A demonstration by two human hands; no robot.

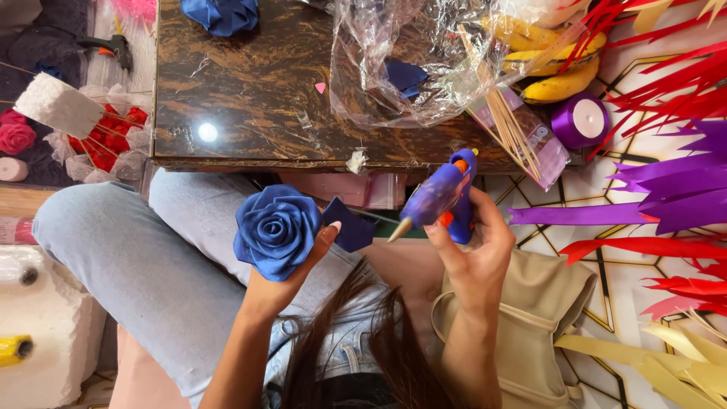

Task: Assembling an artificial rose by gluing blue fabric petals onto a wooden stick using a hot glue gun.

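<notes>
Two hands are busy over the lap: the left hand has its fingers curled shut round a blue ribbon rose, thumb pinning a loose blue petal piece at the bloom's three o'clock, while the right hand is clamped on a purple glue gun, nozzle aimed at that petal and just short of it. At twelve o'clock runs the dark marbled table edge with a crumpled clear plastic bag and a purple ribbon spool; open lap lies between the wrists.
</notes>
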